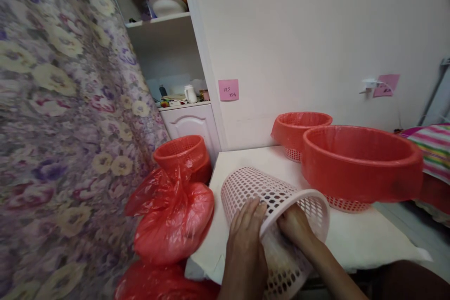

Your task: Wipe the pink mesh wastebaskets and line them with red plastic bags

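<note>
As left fingers (249, 212) lie flat outside the basket's (255, 185) rim (311, 192), I can't tell the right grip (296, 226) inside.

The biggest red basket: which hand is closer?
Right. The right hand is inside the pale basket, left of the biggest red basket; the left hand lies farther left, outside the pale basket.

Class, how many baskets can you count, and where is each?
4: the pale basket under the left hand; a left basket beside the white table; a back basket on it, near the wall; a right basket on it, nearer the camera. Others may be hidden.
</note>
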A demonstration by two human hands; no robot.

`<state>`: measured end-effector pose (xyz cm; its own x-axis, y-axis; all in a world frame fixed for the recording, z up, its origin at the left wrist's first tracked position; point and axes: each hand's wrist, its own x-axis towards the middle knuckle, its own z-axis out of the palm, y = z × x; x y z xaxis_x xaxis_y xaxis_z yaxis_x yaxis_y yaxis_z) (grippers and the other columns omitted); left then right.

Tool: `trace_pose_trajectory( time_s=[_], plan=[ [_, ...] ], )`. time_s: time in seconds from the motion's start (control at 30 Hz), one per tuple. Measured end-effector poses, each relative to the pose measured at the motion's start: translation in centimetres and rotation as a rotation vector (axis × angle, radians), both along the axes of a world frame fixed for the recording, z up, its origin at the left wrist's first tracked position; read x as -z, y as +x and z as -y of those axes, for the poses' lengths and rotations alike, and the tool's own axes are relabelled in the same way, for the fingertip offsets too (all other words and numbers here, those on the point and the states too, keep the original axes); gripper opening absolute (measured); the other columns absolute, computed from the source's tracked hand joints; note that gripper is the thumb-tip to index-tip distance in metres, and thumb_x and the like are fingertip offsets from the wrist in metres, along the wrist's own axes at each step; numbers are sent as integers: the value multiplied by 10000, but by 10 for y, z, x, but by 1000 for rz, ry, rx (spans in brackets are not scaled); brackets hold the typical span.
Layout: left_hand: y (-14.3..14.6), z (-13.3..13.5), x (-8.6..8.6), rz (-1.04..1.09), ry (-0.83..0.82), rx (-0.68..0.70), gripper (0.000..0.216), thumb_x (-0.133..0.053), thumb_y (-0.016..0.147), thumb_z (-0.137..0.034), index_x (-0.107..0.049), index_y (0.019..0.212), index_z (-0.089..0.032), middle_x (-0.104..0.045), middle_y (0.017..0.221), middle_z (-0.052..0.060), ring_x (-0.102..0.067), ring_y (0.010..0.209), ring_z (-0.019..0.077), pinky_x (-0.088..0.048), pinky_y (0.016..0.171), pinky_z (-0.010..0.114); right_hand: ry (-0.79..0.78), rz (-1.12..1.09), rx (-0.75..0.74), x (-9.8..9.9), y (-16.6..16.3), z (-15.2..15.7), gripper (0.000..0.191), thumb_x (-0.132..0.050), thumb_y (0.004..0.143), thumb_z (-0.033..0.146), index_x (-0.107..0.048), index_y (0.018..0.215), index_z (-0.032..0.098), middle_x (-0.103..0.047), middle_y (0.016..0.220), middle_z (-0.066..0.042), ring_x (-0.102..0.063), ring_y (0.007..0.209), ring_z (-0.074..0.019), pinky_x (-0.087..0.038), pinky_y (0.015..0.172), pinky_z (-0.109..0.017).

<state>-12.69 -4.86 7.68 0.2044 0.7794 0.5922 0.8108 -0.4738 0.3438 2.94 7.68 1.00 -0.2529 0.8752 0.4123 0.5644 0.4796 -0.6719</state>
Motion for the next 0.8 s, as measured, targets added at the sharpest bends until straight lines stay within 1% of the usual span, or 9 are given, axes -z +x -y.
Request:
trace_pose_trajectory(
  time_s=[0.1, 0.2, 0.27, 0.33, 0.47, 0.53, 0.67, 0.73, 0.8],
  plan=[
    [6, -5, -12, -16, -12, 12, 841, -347, 678, 92, -329, 1465, -205, -382, 1535, 147, -313, 1451, 221, -353, 1159, 524, -8, 62, 95, 8, 14, 1, 456, -507, 752, 46, -647, 1179, 126, -662, 1196, -173, -511, 1249, -335, -389, 1059, -473],
    [12, -7, -13, 74, -55, -17, 769, -377, 653, 80, -425, 1381, -162, -423, 1471, 177, -388, 1405, 235, -393, 1137, 504, -47, 131, 91, 24, 11, 5, 538, -510, 680, 32, -658, 1188, 131, -658, 1221, -183, -541, 1188, -368, -400, 1013, -503],
    [10, -4, -6, 121, -50, -23, 779, -383, 626, 80, -441, 1360, -177, -464, 1441, 155, -413, 1391, 231, -384, 1140, 512, -79, 160, 79, 36, 3, 9, 575, -495, 645, 14, -662, 1187, 108, -654, 1210, -213, -561, 1131, -400, -410, 965, -548],
    [4, 2, 8, 133, -44, -29, 831, -379, 637, 82, -379, 1413, -216, -441, 1485, 123, -372, 1421, 217, -347, 1159, 517, -110, 155, 55, 46, -6, 14, 595, -476, 622, 1, -665, 1180, 87, -649, 1205, -230, -557, 1131, -409, -404, 964, -562],
    [-9, 14, 32, 165, -28, -84, 864, -349, 715, 87, -263, 1486, -295, -363, 1565, 68, -296, 1463, 181, -325, 1173, 479, -179, 47, -93, 57, -21, 26, 645, -483, 576, 11, -666, 1182, 133, -679, 1219, -170, -572, 1171, -349, -428, 1000, -469],
    [-11, 15, 32, 162, -12, -72, 863, -339, 721, 94, -274, 1487, -297, -383, 1558, 65, -304, 1460, 180, -331, 1169, 474, -213, -35, -207, 59, -28, 35, 599, -520, 598, 57, -676, 1160, 191, -730, 1144, -100, -634, 1082, -308, -489, 939, -412],
    [-9, 9, 15, 120, 28, -13, 844, -336, 705, 103, -349, 1456, -280, -439, 1518, 81, -370, 1428, 184, -363, 1150, 482, -247, -197, -379, 58, -35, 46, 450, -584, 654, 158, -706, 1085, 203, -778, 977, -35, -699, 901, -268, -565, 810, -374],
    [-6, 7, 8, 78, 38, 2, 831, -334, 709, 105, -374, 1441, -287, -458, 1503, 82, -394, 1413, 180, -394, 1133, 479, -240, -276, -398, 53, -32, 41, 397, -591, 699, 185, -710, 1077, 194, -777, 980, -42, -703, 916, -273, -572, 828, -397],
    [-3, 5, 6, 21, 25, 41, 838, -352, 699, 95, -362, 1448, -281, -455, 1507, 92, -392, 1415, 195, -402, 1126, 497, -206, -358, -332, 44, -25, 29, 339, -573, 794, 218, -692, 1110, 188, -748, 1095, -83, -666, 1050, -285, -531, 940, -450]
  ],
)
